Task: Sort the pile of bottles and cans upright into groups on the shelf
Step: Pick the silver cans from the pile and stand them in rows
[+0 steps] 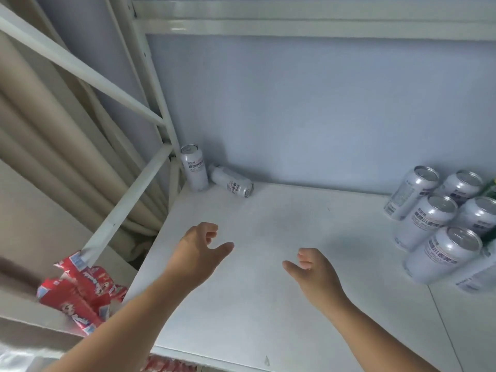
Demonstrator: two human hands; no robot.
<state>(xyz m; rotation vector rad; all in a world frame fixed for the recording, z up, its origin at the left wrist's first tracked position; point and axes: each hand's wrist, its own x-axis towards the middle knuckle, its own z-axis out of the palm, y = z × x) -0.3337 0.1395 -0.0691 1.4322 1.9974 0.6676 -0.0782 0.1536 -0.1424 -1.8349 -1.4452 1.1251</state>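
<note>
A white can (194,167) stands upright in the shelf's back left corner. Right beside it a second white can (233,182) lies on its side along the back wall. Several white cans (429,218) stand upright in a tight group at the right edge, with a green one (489,187) partly visible behind them. My left hand (200,249) hovers over the white shelf (268,304), fingers loosely curled, holding nothing. My right hand (312,269) hovers beside it, also loosely curled and holding nothing. Both hands are well short of the two cans at the back.
White metal frame bars (126,200) cross at the left of the shelf. Red and white packets (80,294) lie on a lower level at the left. A beige curtain (40,135) hangs behind the frame. A grey wall (322,108) backs the shelf.
</note>
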